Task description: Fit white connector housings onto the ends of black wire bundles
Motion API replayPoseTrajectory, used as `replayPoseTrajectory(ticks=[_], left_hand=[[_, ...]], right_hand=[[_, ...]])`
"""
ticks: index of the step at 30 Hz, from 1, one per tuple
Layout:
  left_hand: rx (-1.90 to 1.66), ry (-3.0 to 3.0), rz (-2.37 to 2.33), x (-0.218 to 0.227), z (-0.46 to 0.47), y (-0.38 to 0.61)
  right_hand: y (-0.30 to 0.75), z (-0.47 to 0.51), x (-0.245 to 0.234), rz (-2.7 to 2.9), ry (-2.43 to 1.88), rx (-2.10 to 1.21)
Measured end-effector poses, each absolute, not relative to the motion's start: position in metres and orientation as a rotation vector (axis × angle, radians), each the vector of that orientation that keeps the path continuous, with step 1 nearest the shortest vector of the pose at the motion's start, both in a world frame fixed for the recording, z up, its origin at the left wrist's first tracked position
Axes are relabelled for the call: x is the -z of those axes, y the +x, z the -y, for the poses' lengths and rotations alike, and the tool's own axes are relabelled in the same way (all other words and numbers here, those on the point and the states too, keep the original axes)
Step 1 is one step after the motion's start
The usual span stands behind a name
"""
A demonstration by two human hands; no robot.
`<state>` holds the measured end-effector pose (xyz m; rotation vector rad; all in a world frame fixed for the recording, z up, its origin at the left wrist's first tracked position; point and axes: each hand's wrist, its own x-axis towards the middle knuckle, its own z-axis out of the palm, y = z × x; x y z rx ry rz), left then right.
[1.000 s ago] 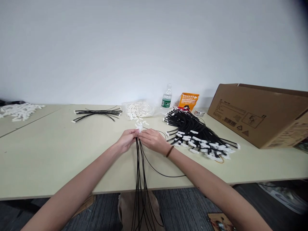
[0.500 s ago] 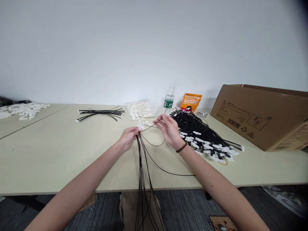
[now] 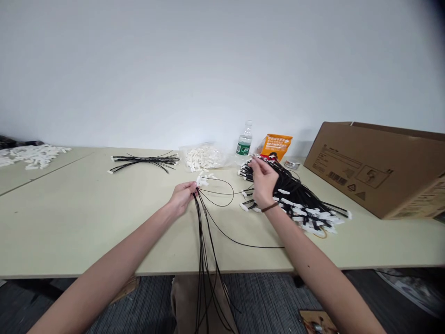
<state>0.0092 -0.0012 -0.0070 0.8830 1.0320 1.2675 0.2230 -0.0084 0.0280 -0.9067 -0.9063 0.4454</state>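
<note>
My left hand [image 3: 183,198] is closed on a bundle of thin black wires [image 3: 200,232] near their white plastic connectors [image 3: 201,180]. Most of the wires droop past the table edge over my lap. One wire curls into a loop [image 3: 232,190] just right of the connectors. My right hand [image 3: 264,182] is raised to the right, fingertips pinched together; a thin black wire runs from the bundle up to its palm side. Its exact grip on that wire is partly hidden. Behind the right hand lies a big pile of black cables with white connectors [image 3: 299,195].
A finished-looking cable bundle [image 3: 146,160] lies at left back, beside a clear bag of white connectors [image 3: 203,157]. A water bottle [image 3: 244,139], an orange packet [image 3: 276,146] and a cardboard box [image 3: 368,167] stand rightward. Loose white connectors [image 3: 34,155] are heaped far left.
My right hand has moved right and slightly up, away from the left hand, drawing the thin wire along. The wire loop beside the connectors has changed shape. My left hand stays nearly in place.
</note>
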Motion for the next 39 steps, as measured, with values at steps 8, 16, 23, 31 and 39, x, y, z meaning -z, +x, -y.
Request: replayPoseTrajectory(ticks=[8,16,23,31,39], left_hand=[[-1.272,0.919,-0.995,0.007,0.004,0.012],[-1.252,1.034,-0.937,0.005,0.009,0.015],[-1.248,1.068,-0.939,0.006,0.008,0.016],[-1.257,1.154,-0.989,0.005,0.009,0.016],[-1.280,1.296,-1.038,0.004,0.008,0.015]], right_hand=[[0.176,0.034,-0.008,1.600,-1.045,-0.449],[0.176,0.035,-0.003,1.792,-1.087,-0.249],[0.176,0.035,-0.002,1.789,-1.113,-0.241],[0.175,0.034,-0.001,1.827,-1.106,-0.250],[0.175,0.034,0.001,1.894,-1.053,-0.010]])
